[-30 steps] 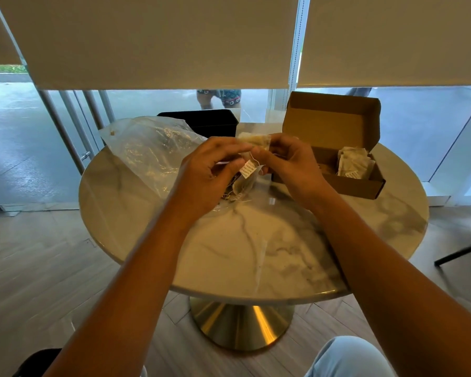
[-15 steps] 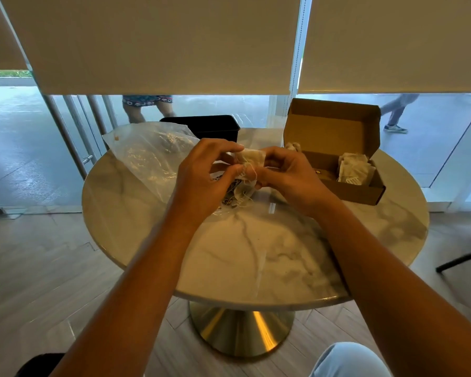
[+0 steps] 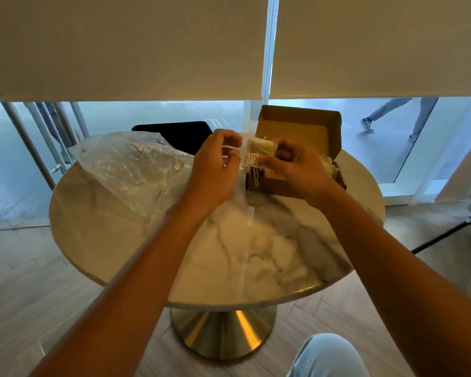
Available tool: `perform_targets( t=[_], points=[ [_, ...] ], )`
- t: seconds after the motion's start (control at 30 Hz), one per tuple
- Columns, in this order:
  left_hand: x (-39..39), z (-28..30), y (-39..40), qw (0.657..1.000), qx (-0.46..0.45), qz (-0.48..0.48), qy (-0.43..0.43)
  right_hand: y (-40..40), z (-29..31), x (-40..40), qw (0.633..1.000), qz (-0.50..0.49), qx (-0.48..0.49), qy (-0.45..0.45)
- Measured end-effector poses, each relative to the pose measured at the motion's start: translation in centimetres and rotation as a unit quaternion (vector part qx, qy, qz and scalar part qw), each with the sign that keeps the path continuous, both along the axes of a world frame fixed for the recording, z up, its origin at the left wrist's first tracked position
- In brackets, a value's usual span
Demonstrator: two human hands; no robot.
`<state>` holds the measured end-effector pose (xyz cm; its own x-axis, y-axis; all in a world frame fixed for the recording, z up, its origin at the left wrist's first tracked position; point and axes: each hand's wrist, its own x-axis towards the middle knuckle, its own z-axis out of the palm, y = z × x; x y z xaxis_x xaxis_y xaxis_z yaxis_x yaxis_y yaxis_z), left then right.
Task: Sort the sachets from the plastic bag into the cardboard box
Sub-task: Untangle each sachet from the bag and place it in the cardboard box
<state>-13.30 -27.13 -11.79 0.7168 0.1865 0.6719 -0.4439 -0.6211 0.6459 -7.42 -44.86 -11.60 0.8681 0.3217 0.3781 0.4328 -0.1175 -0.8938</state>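
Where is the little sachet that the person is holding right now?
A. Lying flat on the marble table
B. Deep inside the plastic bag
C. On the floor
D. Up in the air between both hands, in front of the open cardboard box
D: the sachet is pinched above the table by the right hand, with the left hand beside it, just in front of the open cardboard box.

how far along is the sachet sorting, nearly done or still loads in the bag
Partly done. Some pale sachets already lie at the right end of the open cardboard box. In hand: the right hand pinches one sachet in front of the box, while the left hand holds something thin and white beside it. Left: the plastic bag on the table still shows contents, though I can't count them.
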Motion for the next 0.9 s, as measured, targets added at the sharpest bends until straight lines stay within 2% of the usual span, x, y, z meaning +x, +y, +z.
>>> perform_targets(
  t=[0.13, 0.27, 0.47, 0.6, 0.77, 0.9],
  points=[
    [2.2, 0.7, -3.3, 0.998, 0.02, -0.013, 0.054, -4.1, 2.7, 2.0, 0.996, -0.066, -0.049, -0.034],
    [4.1, -0.5, -7.0, 0.983, 0.122, -0.065, 0.121, -8.0, 3.6, 3.4, 0.987, -0.105, -0.11, -0.041],
    [4.6, -2.1, -9.0, 0.967, 0.214, -0.085, 0.106, -11.9, 0.3, 5.0, 0.954, -0.157, -0.255, -0.026],
    [5.1, -3.3, -8.5, 0.955, 0.252, -0.093, 0.127, -12.8, -1.0, 5.6, 0.938, -0.175, -0.299, 0.007],
    [5.3, -3.6, -8.2, 0.951, 0.263, -0.1, 0.124, -12.9, -1.3, 6.2, 0.868, -0.244, -0.432, -0.026],
    [5.3, -3.8, -8.2, 0.951, 0.264, -0.098, 0.125, -12.8, -1.7, 6.7, 0.865, -0.254, -0.428, -0.062]
  ],
)
